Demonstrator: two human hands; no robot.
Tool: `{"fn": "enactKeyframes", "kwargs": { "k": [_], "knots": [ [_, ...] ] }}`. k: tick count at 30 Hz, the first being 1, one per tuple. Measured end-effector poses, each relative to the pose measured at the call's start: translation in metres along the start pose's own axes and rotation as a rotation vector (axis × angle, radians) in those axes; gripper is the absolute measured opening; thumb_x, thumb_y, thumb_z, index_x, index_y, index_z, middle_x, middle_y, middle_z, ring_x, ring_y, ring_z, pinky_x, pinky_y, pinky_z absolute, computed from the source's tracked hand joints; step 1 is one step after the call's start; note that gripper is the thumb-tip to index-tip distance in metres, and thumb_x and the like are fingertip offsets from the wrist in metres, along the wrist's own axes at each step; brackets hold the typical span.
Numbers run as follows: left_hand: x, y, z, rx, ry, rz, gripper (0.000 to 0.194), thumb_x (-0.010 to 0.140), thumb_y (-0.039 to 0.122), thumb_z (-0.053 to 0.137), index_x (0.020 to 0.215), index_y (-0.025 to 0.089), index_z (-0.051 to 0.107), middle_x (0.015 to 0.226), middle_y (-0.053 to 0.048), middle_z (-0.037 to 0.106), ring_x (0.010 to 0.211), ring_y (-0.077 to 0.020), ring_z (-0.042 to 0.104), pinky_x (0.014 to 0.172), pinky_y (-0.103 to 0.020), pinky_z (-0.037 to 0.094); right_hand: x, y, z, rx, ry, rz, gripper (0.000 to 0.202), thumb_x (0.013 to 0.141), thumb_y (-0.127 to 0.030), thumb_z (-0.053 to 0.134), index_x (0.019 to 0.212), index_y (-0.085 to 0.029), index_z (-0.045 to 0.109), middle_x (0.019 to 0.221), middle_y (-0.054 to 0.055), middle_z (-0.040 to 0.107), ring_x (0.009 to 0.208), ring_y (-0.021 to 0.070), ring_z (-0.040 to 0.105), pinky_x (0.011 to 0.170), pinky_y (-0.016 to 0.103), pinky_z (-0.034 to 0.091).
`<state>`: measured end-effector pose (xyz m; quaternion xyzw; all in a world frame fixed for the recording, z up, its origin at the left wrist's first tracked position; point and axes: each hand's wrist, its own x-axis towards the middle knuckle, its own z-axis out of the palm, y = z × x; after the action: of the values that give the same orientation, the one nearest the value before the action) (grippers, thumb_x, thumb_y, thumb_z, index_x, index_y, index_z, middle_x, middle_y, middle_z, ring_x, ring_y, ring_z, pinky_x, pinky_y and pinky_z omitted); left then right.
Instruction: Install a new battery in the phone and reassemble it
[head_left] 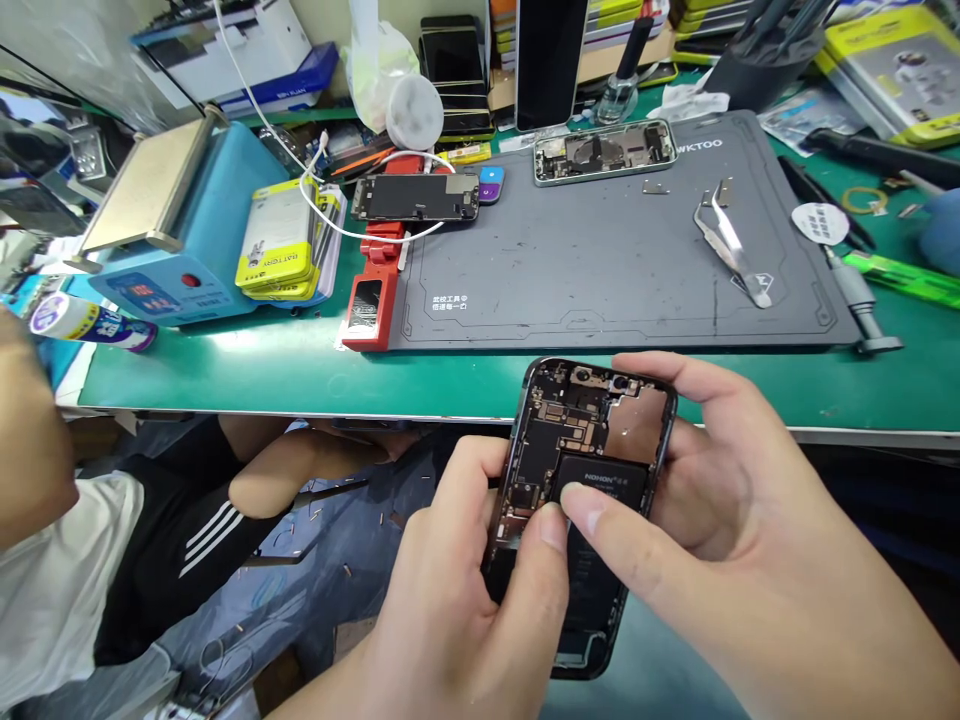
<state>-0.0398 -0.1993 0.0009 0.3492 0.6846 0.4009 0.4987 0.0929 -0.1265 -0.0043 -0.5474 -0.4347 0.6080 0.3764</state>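
Note:
An opened smartphone (561, 425), its circuit board and camera parts bare, is tilted in front of the bench edge. My left hand (480, 570) grips its left side, thumb lying over the inside. From the right, my right hand (720, 500) wraps the other edge, and its thumb presses on the black battery (607, 478) in the phone. Both thumb tips are close together near the battery's upper left corner. The fingers behind the phone are hidden.
A grey work mat (585, 260) on the green bench bears bent tweezers (724, 240), another opened phone frame (604, 152) and a screen assembly (416, 197) near a red holder (373, 300). A blue machine (187, 230) stands left. Another person's leg (277, 480) is at lower left.

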Motion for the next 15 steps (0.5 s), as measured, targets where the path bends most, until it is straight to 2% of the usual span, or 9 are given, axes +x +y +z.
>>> {"fn": "enactKeyframes", "kwargs": {
  "k": [3,9,15],
  "knots": [
    [0.0021,-0.0013,-0.0039,-0.024,-0.026,0.007,0.005,0.11,0.03,0.063,0.114,0.029,0.066,0.074,0.005,0.074,0.061,-0.0153,0.063,0.075,-0.03,0.062,-0.0018,-0.0008,0.0004,0.037,-0.033,0.024,0.056,0.075,-0.03,0.092,0.124,-0.039,0.067,0.111,0.0,0.089,0.098,0.0285,0.089,0.076,0.028,0.073],
    [0.0043,-0.0012,-0.0086,-0.03,-0.087,-0.016,0.006,0.11,0.03,0.062,0.11,0.029,0.068,0.079,0.004,0.076,0.067,-0.0166,0.067,0.079,-0.029,0.062,-0.0011,0.0007,-0.0014,0.015,-0.018,0.0,0.053,0.075,-0.03,0.093,0.122,-0.04,0.069,0.109,0.0,0.089,0.103,0.0315,0.088,0.075,0.029,0.073],
    [0.0025,0.0013,-0.0082,-0.013,-0.082,-0.003,0.009,0.109,0.034,0.066,0.116,0.029,0.07,0.077,0.003,0.075,0.064,-0.0177,0.068,0.084,-0.035,0.066,-0.0015,-0.001,-0.0004,0.006,0.0,0.003,0.049,0.075,-0.035,0.093,0.118,-0.039,0.068,0.098,0.0,0.088,0.086,0.0258,0.089,0.069,0.024,0.07]
  ]
}}
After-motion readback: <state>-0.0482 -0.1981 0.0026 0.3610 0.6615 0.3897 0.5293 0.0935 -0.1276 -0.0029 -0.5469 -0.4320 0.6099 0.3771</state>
